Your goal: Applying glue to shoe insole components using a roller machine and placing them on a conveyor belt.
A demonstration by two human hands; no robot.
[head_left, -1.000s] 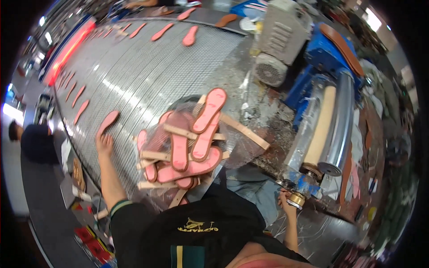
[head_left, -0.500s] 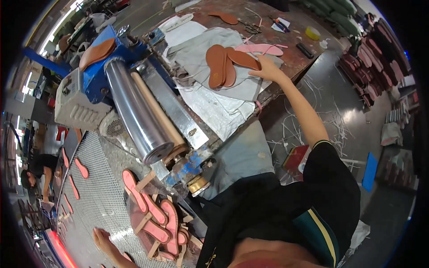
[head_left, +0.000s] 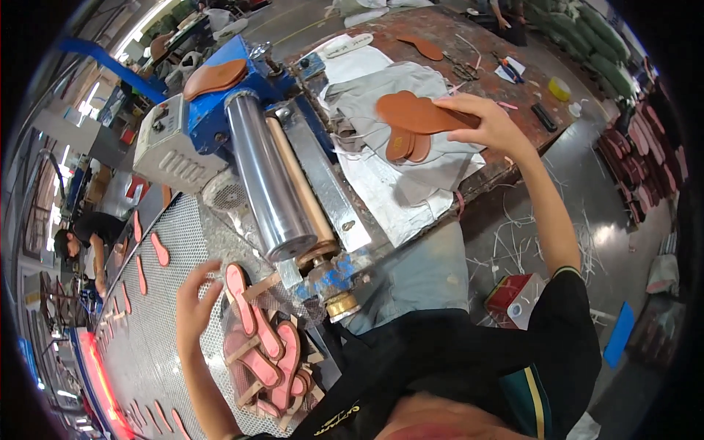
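Above the grey cloth (head_left: 359,99) on the bench, my right hand (head_left: 499,125) grips a brown insole (head_left: 411,114) by one end, thumb below and fingers above. Partly hidden under it, more brown insoles (head_left: 400,145) lie on the cloth. My left hand (head_left: 194,301) is raised over the mesh conveyor, fingers apart and holding nothing. Its fingertips are nearest to the pink insoles (head_left: 240,297) with tan straps, piled in a mesh basket (head_left: 236,381).
A roller machine has a steel roller (head_left: 268,176) beside a tan roller (head_left: 301,187). Brown insoles (head_left: 215,79) rest on its blue housing. Pink pieces lie along the mesh conveyor (head_left: 183,257), where another person (head_left: 95,238) bends over. Pliers (head_left: 513,70) lie on the bench.
My right hand has lifted a brown insole off the cloth and brought it over the others. My left hand has moved up beside the basket, and the view has shifted.
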